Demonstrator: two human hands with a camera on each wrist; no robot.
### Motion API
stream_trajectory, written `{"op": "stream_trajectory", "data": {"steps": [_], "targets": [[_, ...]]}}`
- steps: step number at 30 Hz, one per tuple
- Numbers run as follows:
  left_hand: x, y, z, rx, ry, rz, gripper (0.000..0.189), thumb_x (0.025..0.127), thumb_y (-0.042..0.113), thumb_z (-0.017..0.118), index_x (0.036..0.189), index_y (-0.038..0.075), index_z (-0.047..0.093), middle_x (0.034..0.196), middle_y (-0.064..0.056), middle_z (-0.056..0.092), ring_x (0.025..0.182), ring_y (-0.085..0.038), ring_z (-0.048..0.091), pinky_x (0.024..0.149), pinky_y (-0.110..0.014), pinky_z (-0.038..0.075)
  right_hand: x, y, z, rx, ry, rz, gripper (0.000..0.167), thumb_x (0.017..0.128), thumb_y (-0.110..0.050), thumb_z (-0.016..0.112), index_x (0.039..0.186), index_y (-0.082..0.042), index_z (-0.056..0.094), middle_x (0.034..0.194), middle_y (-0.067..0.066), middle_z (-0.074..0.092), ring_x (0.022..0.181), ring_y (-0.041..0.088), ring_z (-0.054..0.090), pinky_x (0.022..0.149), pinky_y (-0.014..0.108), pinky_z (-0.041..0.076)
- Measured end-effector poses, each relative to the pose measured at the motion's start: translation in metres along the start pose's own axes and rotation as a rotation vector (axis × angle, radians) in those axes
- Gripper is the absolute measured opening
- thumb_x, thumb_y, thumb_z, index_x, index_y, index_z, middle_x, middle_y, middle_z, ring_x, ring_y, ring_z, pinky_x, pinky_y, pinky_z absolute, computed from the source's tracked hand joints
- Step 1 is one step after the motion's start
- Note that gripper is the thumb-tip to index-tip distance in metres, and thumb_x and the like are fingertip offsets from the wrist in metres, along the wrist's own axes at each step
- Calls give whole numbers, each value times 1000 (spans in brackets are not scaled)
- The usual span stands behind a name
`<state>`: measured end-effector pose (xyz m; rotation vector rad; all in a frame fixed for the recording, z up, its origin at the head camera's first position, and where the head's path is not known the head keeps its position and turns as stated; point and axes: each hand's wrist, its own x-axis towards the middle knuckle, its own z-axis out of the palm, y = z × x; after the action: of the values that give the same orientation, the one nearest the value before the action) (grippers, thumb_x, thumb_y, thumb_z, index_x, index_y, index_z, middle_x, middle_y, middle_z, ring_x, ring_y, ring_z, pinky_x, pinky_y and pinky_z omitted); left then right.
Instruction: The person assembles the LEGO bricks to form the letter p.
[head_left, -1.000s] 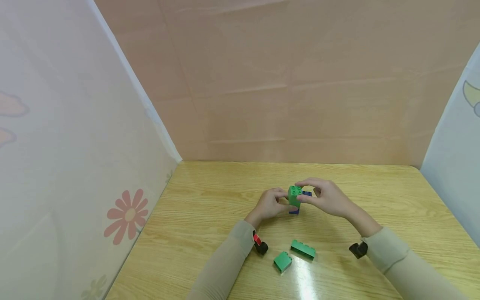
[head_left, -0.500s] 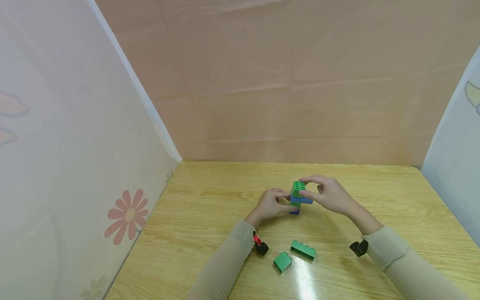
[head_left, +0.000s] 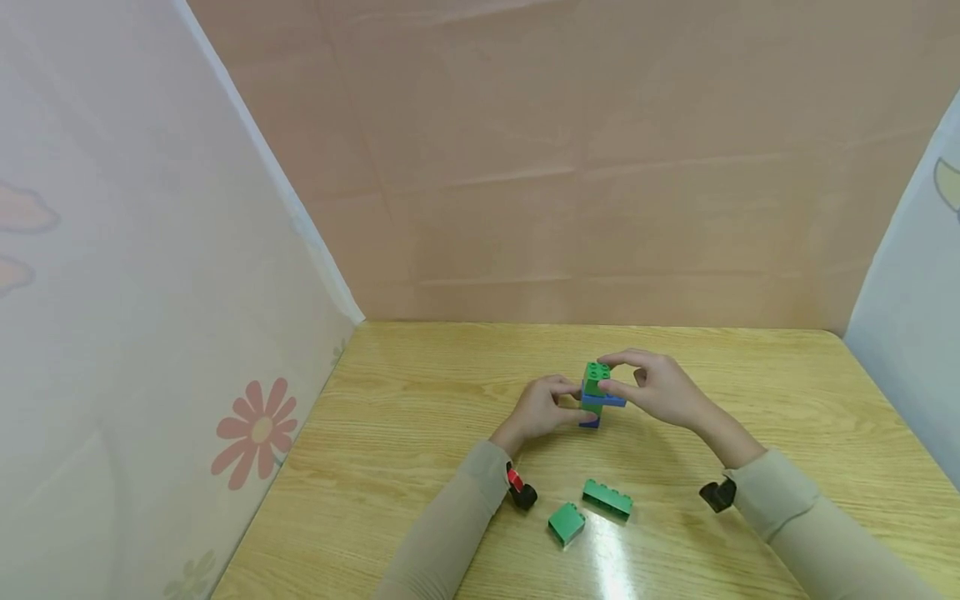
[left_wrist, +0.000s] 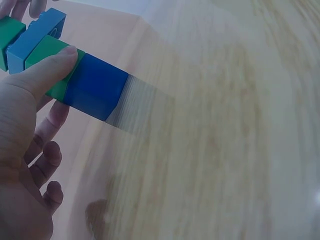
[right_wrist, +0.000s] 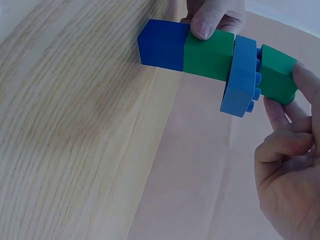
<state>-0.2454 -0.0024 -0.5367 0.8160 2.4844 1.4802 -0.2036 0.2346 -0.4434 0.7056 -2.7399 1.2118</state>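
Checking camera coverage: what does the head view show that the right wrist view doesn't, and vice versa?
Head only: squarish green brick and long green brick loose on the table; left sleeve, right sleeve; printed flower.

Right wrist only: palm side of the right hand; a broad side of the dark blue brick, just a sliver in head.

Both: the stack, bottom to top dark blue brick, lower green brick, light blue brick, top green brick; left hand pinching lower green, right hand pinching top green.

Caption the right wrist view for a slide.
Left hand pinches the lower green block, right hand the upper green block.
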Motion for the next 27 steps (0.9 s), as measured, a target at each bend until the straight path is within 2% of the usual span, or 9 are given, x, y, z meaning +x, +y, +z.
{"op": "stream_trajectory", "data": {"steps": [15, 27], "targets": [[0, 2, -3, 19, -10, 17, 41, 84, 35, 89, 123, 23, 79, 99, 21, 67, 72, -6, 47, 61, -22, 41, 2, -6, 0, -59, 5, -64, 35, 96, -28, 78, 128, -13, 73, 120, 7, 71, 52, 7, 34, 48, 27, 34], [-3, 2, -3, 27, -18, 3, 42, 85, 37, 88, 124, 26, 79, 100, 21, 66, 71, -7, 48, 61, -22, 42, 2, -9, 4, -63, -14, -24, 37, 96, -31, 78, 128, -14, 73, 120, 6, 71, 52, 8, 34, 48, 28, 34]]}}
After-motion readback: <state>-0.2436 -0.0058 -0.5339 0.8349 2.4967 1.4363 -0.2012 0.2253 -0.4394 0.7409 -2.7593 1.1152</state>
